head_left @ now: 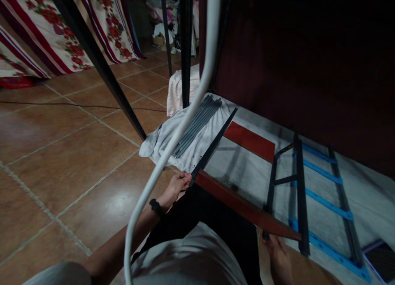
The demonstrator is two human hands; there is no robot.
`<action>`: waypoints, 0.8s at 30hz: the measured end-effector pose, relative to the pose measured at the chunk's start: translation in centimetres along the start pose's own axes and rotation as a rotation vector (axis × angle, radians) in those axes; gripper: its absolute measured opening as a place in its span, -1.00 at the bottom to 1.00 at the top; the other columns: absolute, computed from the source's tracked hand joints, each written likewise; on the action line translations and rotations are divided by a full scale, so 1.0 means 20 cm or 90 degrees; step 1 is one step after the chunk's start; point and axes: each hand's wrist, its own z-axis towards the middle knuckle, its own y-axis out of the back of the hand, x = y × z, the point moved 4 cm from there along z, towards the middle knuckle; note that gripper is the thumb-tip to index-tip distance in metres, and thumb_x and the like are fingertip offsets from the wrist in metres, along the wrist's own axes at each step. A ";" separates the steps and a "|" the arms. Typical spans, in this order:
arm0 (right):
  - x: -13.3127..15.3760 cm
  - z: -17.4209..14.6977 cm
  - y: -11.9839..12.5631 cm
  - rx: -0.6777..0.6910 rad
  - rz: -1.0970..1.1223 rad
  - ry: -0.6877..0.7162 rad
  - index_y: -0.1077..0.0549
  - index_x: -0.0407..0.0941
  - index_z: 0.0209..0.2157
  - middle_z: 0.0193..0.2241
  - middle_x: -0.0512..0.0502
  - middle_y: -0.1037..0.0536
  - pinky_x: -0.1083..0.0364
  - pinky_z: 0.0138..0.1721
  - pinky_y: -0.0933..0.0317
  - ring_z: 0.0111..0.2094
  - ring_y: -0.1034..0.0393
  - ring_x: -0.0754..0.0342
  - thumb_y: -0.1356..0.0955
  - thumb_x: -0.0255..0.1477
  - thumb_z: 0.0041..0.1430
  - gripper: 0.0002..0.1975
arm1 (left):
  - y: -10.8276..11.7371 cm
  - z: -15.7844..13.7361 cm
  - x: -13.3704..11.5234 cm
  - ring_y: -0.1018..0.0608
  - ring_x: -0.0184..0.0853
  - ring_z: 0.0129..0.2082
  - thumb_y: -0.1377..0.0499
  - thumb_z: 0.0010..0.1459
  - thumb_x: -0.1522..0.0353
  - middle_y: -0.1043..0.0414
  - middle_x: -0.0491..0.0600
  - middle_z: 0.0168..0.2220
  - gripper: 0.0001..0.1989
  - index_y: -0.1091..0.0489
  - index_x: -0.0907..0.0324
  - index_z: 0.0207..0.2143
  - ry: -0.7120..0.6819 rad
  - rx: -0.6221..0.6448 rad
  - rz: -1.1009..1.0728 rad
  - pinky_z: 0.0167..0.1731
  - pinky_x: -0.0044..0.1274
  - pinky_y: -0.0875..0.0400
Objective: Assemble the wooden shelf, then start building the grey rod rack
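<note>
My left hand (pixel 180 184), with a dark band at the wrist, is closed on the near end of a black metal bar (pixel 214 143). Beside it starts a red-brown board (pixel 247 205) that runs across my lap toward the right. My right hand (pixel 279 254) is below the board's right end, its fingers closed around the lower end of a black metal frame (pixel 271 190); the grip is partly hidden. A second red-brown board (pixel 249 141) lies farther back, between the bar and the frame.
Blue slats (pixel 327 202) join black rails at the right, near a dark-screened device (pixel 381 258). Grey rods (pixel 199 126) lie on a pale towel (pixel 151 147). A white curved tube (pixel 173 141) crosses the view. Black posts (pixel 101 67) stand left; a cable (pixel 77 105) crosses the tiles.
</note>
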 end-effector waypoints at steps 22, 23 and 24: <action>-0.06 0.03 -0.04 -0.007 0.126 -0.096 -0.57 -0.12 -0.26 -0.33 -0.11 -0.62 -0.06 -0.11 -0.36 -0.29 -0.51 -0.13 -0.42 0.18 -0.21 -0.32 | 0.03 0.04 -0.04 -0.42 -0.41 -0.53 -0.43 -0.25 0.26 -0.45 -0.06 -0.57 -0.74 -0.47 0.23 -0.59 -0.056 0.022 0.075 -0.45 -0.57 -0.28; -0.06 0.03 -0.04 -0.012 0.133 -0.101 -0.57 -0.11 -0.24 -0.32 -0.11 -0.62 -0.06 -0.12 -0.36 -0.30 -0.51 -0.13 -0.43 0.18 -0.22 -0.31 | 0.02 0.03 -0.04 -0.43 -0.40 -0.52 -0.43 -0.23 0.24 -0.46 -0.05 -0.55 -0.73 -0.48 0.23 -0.56 -0.041 0.024 0.071 -0.45 -0.57 -0.29; -0.07 0.03 -0.04 -0.017 0.134 -0.110 -0.57 -0.11 -0.25 -0.34 -0.11 -0.62 -0.07 -0.12 -0.36 -0.31 -0.51 -0.13 -0.43 0.18 -0.23 -0.31 | 0.02 0.03 -0.03 -0.43 -0.40 -0.53 -0.44 -0.22 0.22 -0.47 -0.05 -0.54 -0.71 -0.49 0.23 -0.54 -0.027 0.023 0.065 -0.45 -0.57 -0.29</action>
